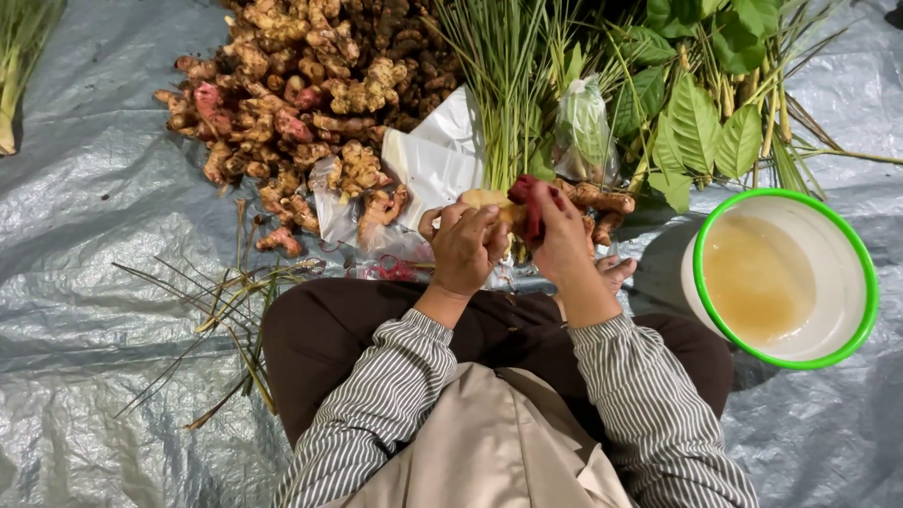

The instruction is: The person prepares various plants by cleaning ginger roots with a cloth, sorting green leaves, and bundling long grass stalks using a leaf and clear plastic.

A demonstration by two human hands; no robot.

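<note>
**Both hands closed on a knobbly root above the lap**

While the person sits on a crinkled silver-grey tarpaulin, both hands meet just in front of the knees around one piece of root. It is lumpy and pale yellow where it shows at the left, with a dark red patch at the top right. The left hand has its fingers curled shut around the pale end. The right hand grips the red end, fingers folded over it, so the middle of the root is hidden.

Beyond the hands lies a heap of roots, knuckled, branching, tan with pink tips and darker, earthy ones behind. Thin white plastic bags lie crumpled against the heap. Long, stiff green stalks stand in a bundle beside them, and broad, veined leaves spread to the right. Near the right knee sits a round white bowl with a bright green rim, holding cloudy yellowish water. Dry grass blades are scattered by the left knee. The sleeves are finely striped cloth.
</note>
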